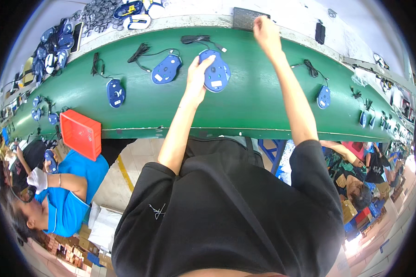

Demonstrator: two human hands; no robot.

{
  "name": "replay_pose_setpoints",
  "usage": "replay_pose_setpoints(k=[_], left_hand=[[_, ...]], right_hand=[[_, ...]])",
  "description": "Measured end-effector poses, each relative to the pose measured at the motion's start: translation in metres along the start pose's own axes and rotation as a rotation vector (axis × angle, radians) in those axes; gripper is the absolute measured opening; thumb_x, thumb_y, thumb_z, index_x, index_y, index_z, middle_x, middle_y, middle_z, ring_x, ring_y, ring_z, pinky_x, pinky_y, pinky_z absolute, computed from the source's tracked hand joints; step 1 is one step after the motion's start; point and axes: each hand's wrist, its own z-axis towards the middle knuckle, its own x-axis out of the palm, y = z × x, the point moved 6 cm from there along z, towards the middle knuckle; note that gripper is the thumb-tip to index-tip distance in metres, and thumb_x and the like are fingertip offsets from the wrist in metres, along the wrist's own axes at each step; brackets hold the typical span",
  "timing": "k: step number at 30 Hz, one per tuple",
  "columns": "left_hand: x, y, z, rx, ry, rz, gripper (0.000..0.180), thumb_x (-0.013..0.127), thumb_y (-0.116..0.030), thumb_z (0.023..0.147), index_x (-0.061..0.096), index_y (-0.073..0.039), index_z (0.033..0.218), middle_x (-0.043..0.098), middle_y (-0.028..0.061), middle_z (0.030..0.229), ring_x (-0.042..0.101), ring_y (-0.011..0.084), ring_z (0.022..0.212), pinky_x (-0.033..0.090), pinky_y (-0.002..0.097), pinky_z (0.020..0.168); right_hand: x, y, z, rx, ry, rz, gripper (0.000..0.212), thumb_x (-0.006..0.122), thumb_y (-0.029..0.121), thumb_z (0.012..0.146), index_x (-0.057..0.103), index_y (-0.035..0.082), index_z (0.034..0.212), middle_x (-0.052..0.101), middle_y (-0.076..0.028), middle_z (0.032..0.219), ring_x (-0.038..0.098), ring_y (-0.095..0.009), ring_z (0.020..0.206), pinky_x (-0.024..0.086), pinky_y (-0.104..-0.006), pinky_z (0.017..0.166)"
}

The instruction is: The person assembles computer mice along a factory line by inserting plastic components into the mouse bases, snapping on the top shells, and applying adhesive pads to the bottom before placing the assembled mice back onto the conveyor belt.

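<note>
My left hand (197,79) grips a blue computer mouse (218,76) with its underside turned up. A white label shows on that underside. The mouse's black cable (195,39) lies bundled on the green belt beyond it. Farther right, my right hand (266,33) is raised at the belt's far edge, beside a dark flat tray (243,19). Its fingers are bent together, and whatever they may hold is too small to see. Just left of my left hand, another blue mouse (167,69) lies underside up with its cable coiled behind it.
The green belt (249,108) runs across, carrying more mice (116,93) on both sides. Small dark parts (99,16) are heaped on the far ledge. A red bin (82,134) stands at the near left edge, by a co-worker in blue (69,198). Others work at right.
</note>
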Motion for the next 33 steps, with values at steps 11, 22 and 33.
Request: replay_pose_setpoints(k=[11,22,33], left_hand=[[0.001,0.034,-0.02,0.053,-0.042,-0.171,0.033,0.059,-0.028,0.094,0.055,-0.006,0.119,0.061,0.0042,0.11,0.058,0.0123,0.1,0.046,0.0277,0.09],[-0.062,-0.043,-0.011,0.796,-0.356,1.513,0.069,0.078,-0.033,0.07,0.049,-0.005,0.126,0.046,0.0181,0.133,0.04,0.0355,0.125,0.034,0.0466,0.104],[-0.07,0.0,-0.034,-0.064,0.254,-0.252,0.05,0.061,-0.012,0.086,0.045,-0.005,0.133,0.056,0.0216,0.126,0.059,0.0328,0.111,0.05,0.0446,0.094]], right_hand=[[-0.003,0.089,-0.15,0.808,0.557,0.98,0.057,0.069,0.04,0.085,0.055,0.0,0.124,0.063,-0.01,0.109,0.061,-0.016,0.091,0.05,-0.0287,0.079],[-0.114,-0.077,-0.267,1.158,-0.418,1.002,0.037,0.071,0.011,0.084,0.055,-0.008,0.112,0.062,-0.016,0.107,0.065,-0.025,0.094,0.057,-0.0364,0.08],[-0.077,0.097,-0.192,0.671,-0.009,0.394,0.052,0.076,0.03,0.08,0.06,0.001,0.12,0.065,-0.014,0.108,0.064,-0.021,0.09,0.052,-0.0327,0.08]])
